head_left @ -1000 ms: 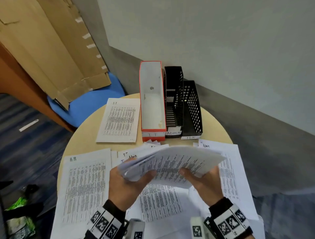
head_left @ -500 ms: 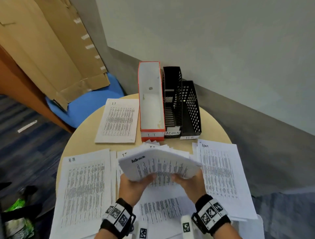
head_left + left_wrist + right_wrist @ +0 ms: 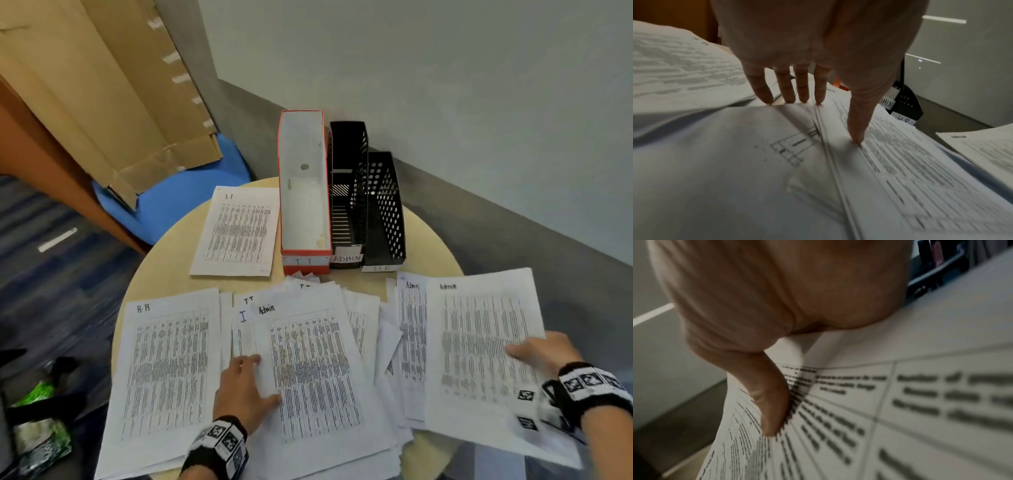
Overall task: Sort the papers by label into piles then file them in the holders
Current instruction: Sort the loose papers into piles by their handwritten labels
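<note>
On the round bench [image 3: 428,236], the left hand [image 3: 244,394] lay flat on the middle stack of papers [image 3: 315,370], whose top sheet read "Admin"; its fingers [image 3: 785,87] were straight and spread, tips pressing the stack's left edge, with the thumb on the printed top sheet, gripping nothing. The right hand [image 3: 544,353], at about 4 o'clock on the bench, held an "Admin" sheet [image 3: 479,342] by its right edge, thumb on top and the fingers hidden beneath, over the Admin pile [image 3: 411,325]. An "H.R" pile [image 3: 168,366] lay at 8 o'clock and an "I.T" pile [image 3: 239,233] at 11 o'clock. At 12 o'clock stood three holders side by side: the orange IT holder [image 3: 303,192], the black Admin holder [image 3: 346,205] and the black HR holder [image 3: 387,212].
</note>
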Demonstrator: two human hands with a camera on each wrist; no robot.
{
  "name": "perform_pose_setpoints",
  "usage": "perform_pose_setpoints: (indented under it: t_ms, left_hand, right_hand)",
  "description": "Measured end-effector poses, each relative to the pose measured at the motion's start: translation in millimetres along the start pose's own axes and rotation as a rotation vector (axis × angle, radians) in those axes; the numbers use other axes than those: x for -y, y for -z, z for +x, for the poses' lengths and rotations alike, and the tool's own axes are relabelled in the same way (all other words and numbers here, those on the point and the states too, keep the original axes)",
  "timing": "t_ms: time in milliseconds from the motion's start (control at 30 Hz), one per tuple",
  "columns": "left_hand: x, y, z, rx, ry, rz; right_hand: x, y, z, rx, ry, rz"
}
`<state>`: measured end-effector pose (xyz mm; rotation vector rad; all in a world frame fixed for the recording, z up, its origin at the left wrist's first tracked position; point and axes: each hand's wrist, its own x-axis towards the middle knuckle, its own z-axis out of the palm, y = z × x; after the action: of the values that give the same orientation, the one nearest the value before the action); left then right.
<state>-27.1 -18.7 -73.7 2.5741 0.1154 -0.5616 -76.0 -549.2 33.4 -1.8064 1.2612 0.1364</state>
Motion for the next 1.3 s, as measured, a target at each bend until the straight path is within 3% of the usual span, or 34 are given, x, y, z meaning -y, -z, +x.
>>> perform_pose_setpoints:
  t_ms: [233, 400, 667, 767, 833, 900, 967, 1067, 1133, 1300]
  left_hand:
    - [-3, -10, -10, -0.047, 0.027, 0.046]
    - [-5, -7, -6, -0.032, 0.065, 0.078]
    - [-18, 2, 23, -0.063, 0.234, -0.209]
    - [-28, 14, 26, -0.155, 0.207, -0.294]
    - [-29, 18, 25, -0.156, 0.193, -0.361]
    - [-27, 21, 24, -0.097, 0.175, -0.514]
    - [-24, 24, 21, -0.062, 0.171, -0.701]
    - [-24, 30, 14, -0.023, 0.164, -0.891]
    - [-21, 31, 14, 0.027, 0.163, -0.965]
    - [-19, 32, 9, -0.039, 0.15, -0.988]
  right_hand:
    - [-1, -37, 38, 0.103, -0.017, -0.149]
    - [-3, -72, 44, 0.061, 0.02, -0.289]
    - [-2, -82, 43, 0.052, 0.033, -0.288]
    - [10, -86, 34, -0.102, 0.088, -0.367]
    - [20, -100, 14, -0.176, 0.221, -0.409]
    - [27, -128, -13, -0.08, 0.382, -0.377]
    - [27, -162, -43, 0.16, 0.493, -0.333]
    - [22, -208, -78, 0.422, 0.493, -0.276]
    - [24, -226, -92, 0.424, 0.466, -0.17]
    - [25, -239, -96, 0.18, 0.438, 0.021]
